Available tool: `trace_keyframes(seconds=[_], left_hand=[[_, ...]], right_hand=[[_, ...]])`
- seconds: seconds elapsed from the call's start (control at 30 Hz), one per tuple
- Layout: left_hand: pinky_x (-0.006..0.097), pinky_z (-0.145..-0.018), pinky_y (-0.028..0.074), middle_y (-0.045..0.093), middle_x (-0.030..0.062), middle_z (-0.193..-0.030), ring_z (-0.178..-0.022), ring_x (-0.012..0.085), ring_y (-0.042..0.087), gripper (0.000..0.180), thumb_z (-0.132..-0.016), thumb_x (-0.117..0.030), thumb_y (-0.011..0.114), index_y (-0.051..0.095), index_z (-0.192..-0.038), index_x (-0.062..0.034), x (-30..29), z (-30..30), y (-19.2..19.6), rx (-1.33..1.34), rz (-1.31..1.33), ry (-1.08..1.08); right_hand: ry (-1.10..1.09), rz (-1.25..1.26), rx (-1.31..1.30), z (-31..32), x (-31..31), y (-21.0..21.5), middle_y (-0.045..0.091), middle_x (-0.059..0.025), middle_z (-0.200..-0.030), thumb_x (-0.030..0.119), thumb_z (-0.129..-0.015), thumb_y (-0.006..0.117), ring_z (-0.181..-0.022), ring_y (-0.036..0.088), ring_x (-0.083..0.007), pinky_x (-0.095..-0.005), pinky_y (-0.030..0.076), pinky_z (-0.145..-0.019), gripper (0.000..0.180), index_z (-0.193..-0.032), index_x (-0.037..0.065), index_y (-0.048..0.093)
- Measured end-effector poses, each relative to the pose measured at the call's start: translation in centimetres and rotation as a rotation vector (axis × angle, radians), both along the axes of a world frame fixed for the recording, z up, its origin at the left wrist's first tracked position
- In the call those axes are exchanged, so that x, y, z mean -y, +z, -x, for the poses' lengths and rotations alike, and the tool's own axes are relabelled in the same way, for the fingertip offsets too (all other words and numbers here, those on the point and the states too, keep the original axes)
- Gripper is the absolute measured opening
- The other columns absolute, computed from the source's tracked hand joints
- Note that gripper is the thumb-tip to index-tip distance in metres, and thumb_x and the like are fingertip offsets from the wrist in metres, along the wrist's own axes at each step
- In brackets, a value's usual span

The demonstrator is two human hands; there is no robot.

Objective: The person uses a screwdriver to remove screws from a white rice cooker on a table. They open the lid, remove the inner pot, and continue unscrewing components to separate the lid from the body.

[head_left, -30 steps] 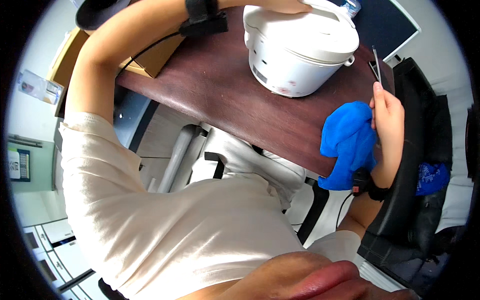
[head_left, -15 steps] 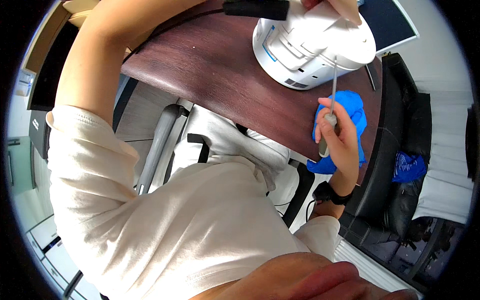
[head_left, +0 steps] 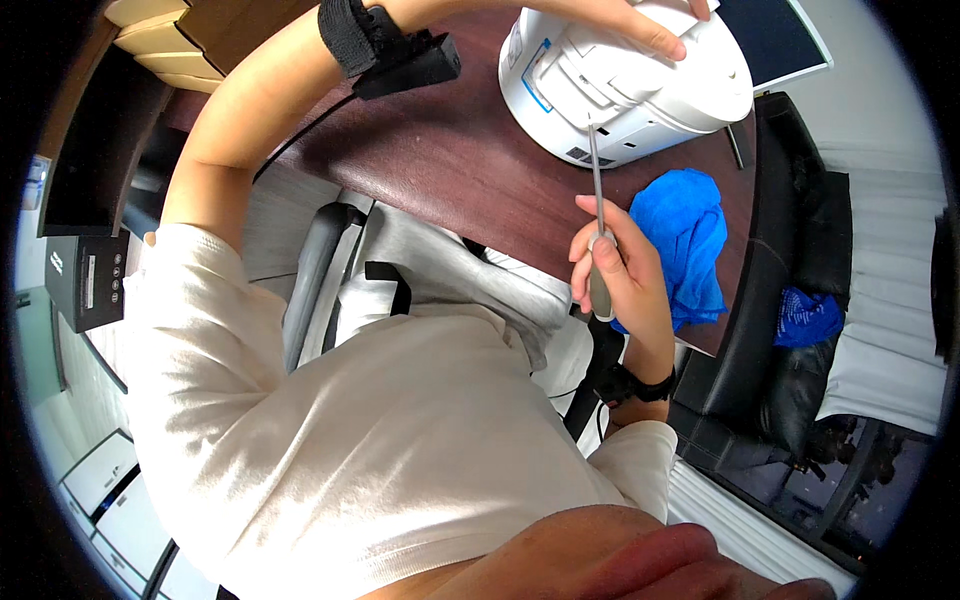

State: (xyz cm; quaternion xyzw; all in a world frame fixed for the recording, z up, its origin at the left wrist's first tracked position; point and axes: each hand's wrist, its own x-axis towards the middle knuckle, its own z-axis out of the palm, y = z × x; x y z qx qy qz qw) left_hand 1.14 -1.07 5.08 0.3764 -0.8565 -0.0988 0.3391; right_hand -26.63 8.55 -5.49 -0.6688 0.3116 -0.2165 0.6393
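Note:
A white rounded appliance [head_left: 630, 135] stands tilted on the dark brown table. My left hand [head_left: 625, 25] reaches over its upper part, fingers stretched out along the white surface; much of this hand is cut off by the top edge. In my right hand [head_left: 635, 270] is a screwdriver [head_left: 600, 285] with a greyish handle and a long thin metal shaft. Its shaft points away from me, and the tip lies at the appliance's near side, close to small dark slots. Whether the tip touches is hard to tell. A blue cloth [head_left: 685, 245] lies just right of my right hand.
The brown table [head_left: 430, 150] curves in front of me. A thin dark object [head_left: 740, 145] lies by its right edge, and a dark panel [head_left: 775, 45] stands beyond. On the right is a black sofa [head_left: 740, 350] with another blue cloth [head_left: 808, 318]. A black box [head_left: 85, 280] is at left.
My right hand has moved left with the screwdriver, its tip going from the appliance's right rim to its near side. My left hand's fingers have shifted over the surface.

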Motion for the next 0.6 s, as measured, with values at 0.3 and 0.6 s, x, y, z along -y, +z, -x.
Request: trace_keyframes(seconds=[0.3,0.6], left_hand=[[0.049,-0.097,0.044,0.054,0.0240,-0.125,-0.119,0.0386,0.050,0.048,-0.086,-0.045,0.061,0.065,-0.107,-0.0025,3.3,0.6,-0.9,0.180,0.384,-0.266],[0.052,-0.078,0.047,0.062,0.0188,-0.108,-0.100,0.0362,0.059,0.038,-0.087,-0.030,0.045,0.066,-0.090,0.0007,3.2,2.7,0.4,0.475,0.460,0.169]], right_hand=[[0.010,-0.072,-0.052,0.9,-0.2,-1.3,0.057,-0.0073,-0.086,0.002,-0.096,0.047,-0.050,0.052,-0.0091,-0.0226,0.040,-0.045,0.049,-0.143,-0.001,0.036],[-0.091,-0.007,0.024,1.9,-0.2,-1.3,0.057,-0.0090,-0.095,-0.002,-0.094,0.048,-0.056,0.054,-0.0090,-0.0227,0.040,-0.047,0.052,-0.144,0.001,0.035]])
